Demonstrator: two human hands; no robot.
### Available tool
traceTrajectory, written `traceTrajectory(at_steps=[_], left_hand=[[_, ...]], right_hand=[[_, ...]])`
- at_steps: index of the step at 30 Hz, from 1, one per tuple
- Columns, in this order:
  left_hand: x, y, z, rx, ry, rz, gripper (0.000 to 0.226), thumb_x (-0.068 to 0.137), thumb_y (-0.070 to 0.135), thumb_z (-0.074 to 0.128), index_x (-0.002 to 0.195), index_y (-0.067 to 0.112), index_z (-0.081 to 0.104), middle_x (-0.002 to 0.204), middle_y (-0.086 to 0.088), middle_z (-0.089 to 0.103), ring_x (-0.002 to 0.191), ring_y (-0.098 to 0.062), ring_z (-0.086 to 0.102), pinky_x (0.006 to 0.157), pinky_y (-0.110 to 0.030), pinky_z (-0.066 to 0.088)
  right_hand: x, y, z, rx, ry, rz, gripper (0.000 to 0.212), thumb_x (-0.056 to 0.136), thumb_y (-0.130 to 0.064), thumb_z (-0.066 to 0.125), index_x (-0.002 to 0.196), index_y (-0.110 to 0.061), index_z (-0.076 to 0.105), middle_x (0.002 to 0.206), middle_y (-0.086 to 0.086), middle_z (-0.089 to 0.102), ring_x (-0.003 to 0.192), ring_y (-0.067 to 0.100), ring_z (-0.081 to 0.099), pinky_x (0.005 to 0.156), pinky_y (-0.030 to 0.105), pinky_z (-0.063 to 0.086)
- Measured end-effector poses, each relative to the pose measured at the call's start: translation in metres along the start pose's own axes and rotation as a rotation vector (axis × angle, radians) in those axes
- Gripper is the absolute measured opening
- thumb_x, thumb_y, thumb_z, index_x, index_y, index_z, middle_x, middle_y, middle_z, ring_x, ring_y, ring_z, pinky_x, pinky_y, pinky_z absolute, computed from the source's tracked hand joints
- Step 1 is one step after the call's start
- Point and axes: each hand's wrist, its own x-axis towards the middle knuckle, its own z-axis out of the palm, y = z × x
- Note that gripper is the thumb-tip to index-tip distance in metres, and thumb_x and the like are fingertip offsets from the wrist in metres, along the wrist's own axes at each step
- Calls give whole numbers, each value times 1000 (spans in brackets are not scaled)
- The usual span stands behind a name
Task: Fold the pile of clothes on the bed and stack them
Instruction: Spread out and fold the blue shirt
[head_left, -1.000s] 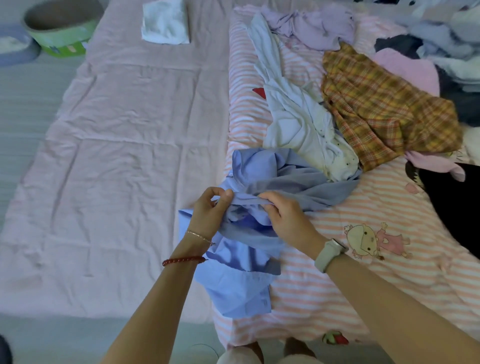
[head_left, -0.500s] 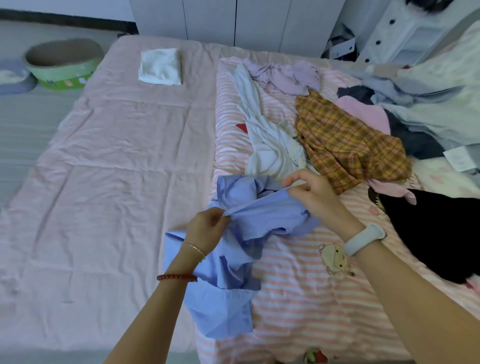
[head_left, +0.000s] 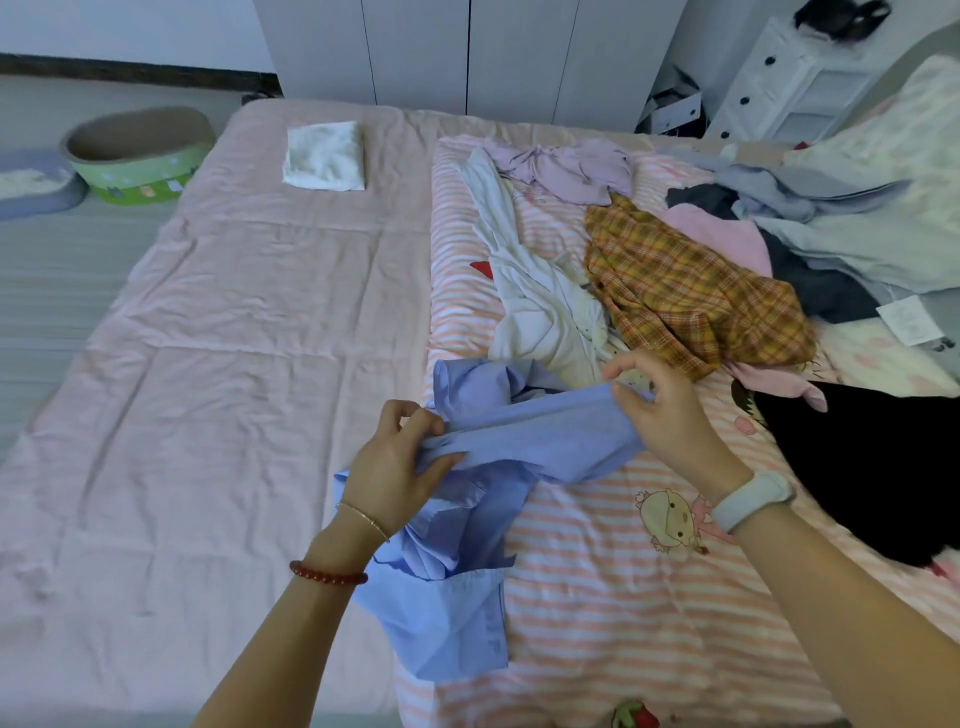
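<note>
Right hand (head_left: 670, 415) drawn further right; both hands pinching blue shirt (head_left: 540, 441), left hand (head_left: 400, 467) curled.

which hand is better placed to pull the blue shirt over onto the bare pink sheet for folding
Left, probably. The left hand grips the blue shirt on the side next to the pink sheet; the right hand pinches its far end.

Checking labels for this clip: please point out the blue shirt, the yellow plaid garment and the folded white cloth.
blue shirt (head_left: 550, 436): head view, on the stretched span between the hands.
yellow plaid garment (head_left: 691, 291): head view, middle of the crumpled fabric.
folded white cloth (head_left: 323, 156): head view, centre of its top face.
</note>
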Motion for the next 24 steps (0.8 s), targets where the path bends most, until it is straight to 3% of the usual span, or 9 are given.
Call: traceTrajectory(at_steps=[3,5,7,10,13,16,19,22,24], left_hand=[[3,0,-2,8,76,21,16,76,3,72,86,-5,62,106,-17,49,67,-29,57,61,-34,47],[9,5,-5,-91,140,-21,16,74,-3,72,83,-6,60,99,-12,45,70,-24,53,66,-28,43],[15,11,-8,-184,166,-23,19,72,-11,69,78,1,57,94,-10,43,73,-11,49,68,-16,39],[25,21,-13,-243,198,-14,29,71,-15,66,73,10,51,92,-11,44,71,-2,49,67,-7,38],[25,23,-16,-90,287,-45,14,72,-3,72,73,3,59,94,-12,47,71,-19,52,65,-31,44],[30,18,-10,169,260,-149,11,75,1,69,85,-1,64,99,-20,52,84,-36,54,61,-40,44],[20,35,-6,180,139,-292,17,85,7,58,101,5,62,108,-15,52,83,-37,56,60,-37,42],[16,32,-7,140,111,-327,22,85,6,56,106,7,63,111,-12,54,79,-38,58,67,-41,47],[8,40,-13,58,56,-238,32,83,1,58,114,10,62,114,-8,56,73,-33,58,73,-37,48]], right_hand=[[-12,5,5,-103,-152,-53,25,88,12,47,86,-2,68,103,6,51,98,21,53,83,7,35],[-19,7,10,-138,-263,-35,16,90,-3,54,99,-5,67,109,2,47,102,17,52,85,12,38],[-25,7,17,-223,-397,-9,28,87,-27,63,110,-11,64,114,-6,41,102,11,50,88,21,39],[-35,5,26,-367,-483,-113,28,86,-38,63,98,-13,63,114,-4,41,76,0,48,66,14,35],[-38,0,23,-462,-254,-235,21,89,-18,60,72,-5,58,105,9,53,58,5,45,58,17,32],[-20,-9,10,-544,103,-353,7,76,-5,65,70,-4,68,92,12,62,80,30,57,74,36,37],[-15,-28,-21,-632,305,-417,9,71,-5,61,67,-8,69,88,9,62,92,27,52,86,39,34],[-2,-33,-30,-711,309,-384,10,72,-7,61,67,-9,70,81,7,61,85,29,56,83,36,28],[-9,-31,-42,-748,263,-307,14,79,-10,58,74,-9,71,79,7,63,82,31,59,77,36,28]])
